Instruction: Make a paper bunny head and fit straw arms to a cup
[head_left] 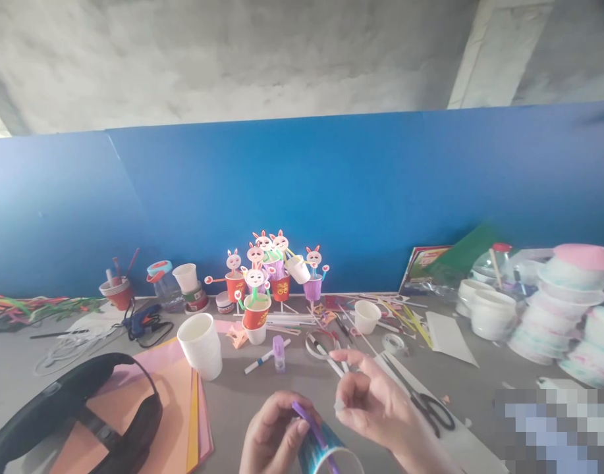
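We clamp the fingers of the left hand (276, 428) on the blue cup (309, 454) and purple strip (313, 426), presumably so neither slips. Just beside them, the right hand (378, 401) pinches a pale scrap (339, 404), its smallness likely demanding fingertips.

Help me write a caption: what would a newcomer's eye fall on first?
Probably the red and purple cup figures with pale rabbit faces, clustered centrally before the bright blue panel. Next, in the foreground, the left hand holding a blue patterned paper cup and a purple strip. Stacked white bowls tinged pink and teal stand out at far right.
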### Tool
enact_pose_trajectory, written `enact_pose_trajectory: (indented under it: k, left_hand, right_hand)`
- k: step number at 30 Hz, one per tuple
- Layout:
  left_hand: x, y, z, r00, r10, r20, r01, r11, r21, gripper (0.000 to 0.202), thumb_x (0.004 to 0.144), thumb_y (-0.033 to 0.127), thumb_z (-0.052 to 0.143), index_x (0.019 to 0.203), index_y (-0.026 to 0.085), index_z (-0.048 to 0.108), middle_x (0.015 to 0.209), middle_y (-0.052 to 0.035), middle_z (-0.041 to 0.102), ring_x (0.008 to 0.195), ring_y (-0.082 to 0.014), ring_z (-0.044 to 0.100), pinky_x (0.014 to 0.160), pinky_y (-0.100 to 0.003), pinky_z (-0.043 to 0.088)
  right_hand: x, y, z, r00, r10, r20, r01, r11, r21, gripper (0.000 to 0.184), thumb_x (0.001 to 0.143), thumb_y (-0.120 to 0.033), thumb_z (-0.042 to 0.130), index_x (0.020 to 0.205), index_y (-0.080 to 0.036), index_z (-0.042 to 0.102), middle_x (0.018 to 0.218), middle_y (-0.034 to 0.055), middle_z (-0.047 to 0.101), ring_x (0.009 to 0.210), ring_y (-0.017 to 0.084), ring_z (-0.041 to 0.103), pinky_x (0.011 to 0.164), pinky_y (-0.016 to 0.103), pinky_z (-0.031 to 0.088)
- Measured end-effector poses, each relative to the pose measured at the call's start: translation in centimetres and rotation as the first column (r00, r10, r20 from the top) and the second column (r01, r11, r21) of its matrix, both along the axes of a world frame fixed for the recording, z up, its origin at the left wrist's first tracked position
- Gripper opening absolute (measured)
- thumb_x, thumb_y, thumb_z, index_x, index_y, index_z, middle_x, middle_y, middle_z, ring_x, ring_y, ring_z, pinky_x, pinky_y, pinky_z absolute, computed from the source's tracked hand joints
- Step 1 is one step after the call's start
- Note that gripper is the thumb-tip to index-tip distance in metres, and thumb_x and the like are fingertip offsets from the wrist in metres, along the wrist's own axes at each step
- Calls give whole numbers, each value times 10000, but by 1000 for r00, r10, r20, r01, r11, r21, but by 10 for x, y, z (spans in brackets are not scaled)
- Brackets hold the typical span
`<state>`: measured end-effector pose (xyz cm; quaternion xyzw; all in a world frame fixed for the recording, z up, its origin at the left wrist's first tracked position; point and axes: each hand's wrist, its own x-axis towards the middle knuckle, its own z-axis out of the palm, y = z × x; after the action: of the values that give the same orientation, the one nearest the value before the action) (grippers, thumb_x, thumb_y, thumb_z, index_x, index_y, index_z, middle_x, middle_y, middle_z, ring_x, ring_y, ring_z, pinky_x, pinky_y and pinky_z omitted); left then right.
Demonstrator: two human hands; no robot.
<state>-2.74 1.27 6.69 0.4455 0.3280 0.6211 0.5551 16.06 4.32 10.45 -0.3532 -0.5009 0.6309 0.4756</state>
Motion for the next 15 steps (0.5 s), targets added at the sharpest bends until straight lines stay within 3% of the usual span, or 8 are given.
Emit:
enact_pose_trajectory:
  k: [1, 5, 8, 15]
  left_hand:
    - [0, 0, -1, 1000, 2, -5, -2, 1000, -1, 265, 807, 440, 798, 881, 192, 746, 774, -48, 742, 719, -166, 674, 690, -238, 536]
    - [1, 3, -2, 999, 15, -39, -15, 1000, -11, 275, 811, 445, 792, 877, 185, 730, 786, -50, 740, 730, -169, 676, 687, -236, 530]
    - [2, 5, -3, 998, 18, -54, -19, 1000, -22, 284, 812, 453, 788, 865, 182, 724, 785, -47, 743, 725, -164, 671, 689, -233, 527]
    - [2, 7, -4, 998, -4, -59, 1, 999, -39, 274, 829, 444, 769, 847, 174, 725, 787, -42, 736, 727, -170, 668, 705, -248, 532]
  right_hand:
    - [0, 0, -2, 1000, 10, 3, -10, 1000, 1, 580, 687, -383, 875, 1194, -268, 617, 744, -28, 645, 676, 139, 557, 620, 243, 422]
    - [0, 2, -7, 995, 20, 100, -21, 1000, 12, 263, 752, -415, 822, 817, -206, 677, 754, -4, 635, 715, 151, 556, 683, 260, 426]
    - [-1, 4, -9, 990, 11, 143, -12, 1000, 7, 266, 773, -439, 793, 763, -202, 673, 769, 10, 636, 768, 179, 568, 735, 276, 432]
    - [-8, 6, -8, 999, 36, 26, -35, 998, -60, 305, 658, -451, 858, 676, -193, 696, 1006, 44, 556, 856, 195, 546, 745, 274, 441]
